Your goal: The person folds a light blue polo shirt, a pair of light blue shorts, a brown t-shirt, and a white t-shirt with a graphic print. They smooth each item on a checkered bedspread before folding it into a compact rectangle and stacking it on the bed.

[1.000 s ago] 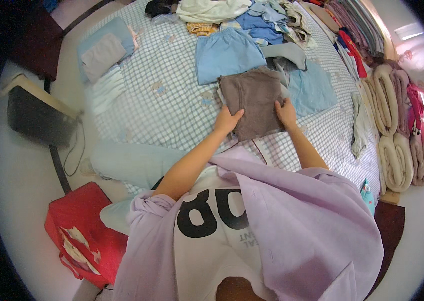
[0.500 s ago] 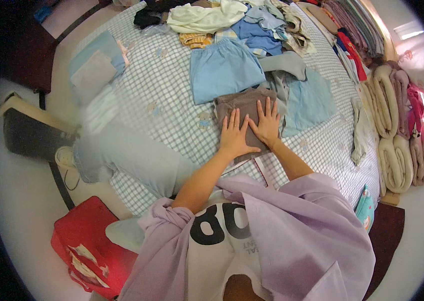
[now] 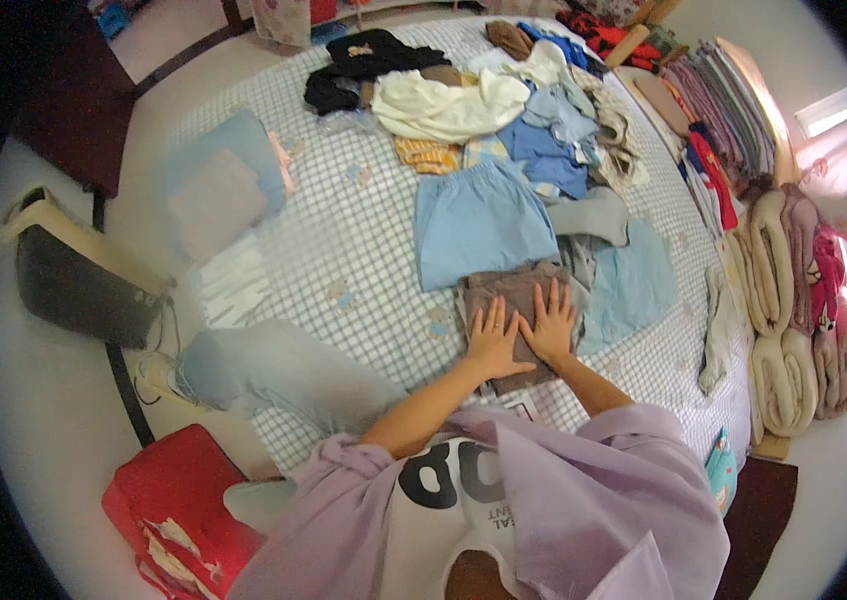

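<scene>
A brown garment (image 3: 503, 285), folded into a compact rectangle, lies on the checked bedspread close in front of me. Both palms press down on it side by side: my left hand (image 3: 497, 348) on its left half, my right hand (image 3: 550, 328) on its right half. Their fingers are spread and point away from me. Light blue shorts (image 3: 483, 228) with a gathered waistband lie flat just beyond it. To its right are a pale blue-green cloth (image 3: 633, 285) and a grey garment (image 3: 588, 215). The folded garment's middle is partly hidden under my hands.
Beyond the shorts is a loose heap with a white garment (image 3: 448, 105) and a black one (image 3: 373, 62). Folded clothes (image 3: 218, 205) lie at the bed's left. Rolled blankets (image 3: 781, 375) line the right edge. A red bag (image 3: 178, 485) and a dark bin (image 3: 83, 285) stand at left.
The view has tilted up, so the bed sits lower in the picture and more of its far end shows. Both hands remain flat on the brown garment.
</scene>
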Tool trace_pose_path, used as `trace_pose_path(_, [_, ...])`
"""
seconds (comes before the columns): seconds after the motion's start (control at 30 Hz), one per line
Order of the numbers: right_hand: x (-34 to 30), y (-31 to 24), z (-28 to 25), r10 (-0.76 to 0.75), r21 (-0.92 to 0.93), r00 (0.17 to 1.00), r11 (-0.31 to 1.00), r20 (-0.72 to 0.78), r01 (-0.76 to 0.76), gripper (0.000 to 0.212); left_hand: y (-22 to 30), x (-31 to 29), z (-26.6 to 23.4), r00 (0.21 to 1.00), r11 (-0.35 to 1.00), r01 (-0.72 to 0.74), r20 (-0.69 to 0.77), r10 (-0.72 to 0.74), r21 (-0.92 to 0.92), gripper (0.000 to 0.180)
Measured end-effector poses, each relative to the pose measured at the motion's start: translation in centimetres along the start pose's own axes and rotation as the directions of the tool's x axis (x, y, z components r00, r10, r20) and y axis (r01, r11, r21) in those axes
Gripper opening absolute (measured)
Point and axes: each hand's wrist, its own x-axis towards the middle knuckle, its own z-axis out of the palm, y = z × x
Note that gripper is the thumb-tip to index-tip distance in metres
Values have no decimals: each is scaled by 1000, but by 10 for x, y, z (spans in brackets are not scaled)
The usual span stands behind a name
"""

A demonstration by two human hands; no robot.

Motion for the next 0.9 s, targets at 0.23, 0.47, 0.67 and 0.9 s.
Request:
trace_pose_path(0.23, [141, -59, -23, -212, 130, 892, 950, -399, 284, 30, -85, -17, -87, 872, 881, -9, -435, -225, -473, 56])
trace_pose_path(0.47, [297, -100, 53, -244, -318, 965, 911, 94, 261, 33, -136, 17, -153, 716, 619, 90, -381, -585, -780, 59])
trace_pose_path(0.67, [316, -132, 23, -187, -311, 925, 904, 332, 294, 34, -159, 8, -141, 729, 428, 47, -262, -633, -903, 65])
trace_pose_path(0.9, [207, -186, -25, -722, 604, 681, 492, -120, 628, 12, -164, 7, -175, 797, -527, -364, 35, -603, -768, 56])
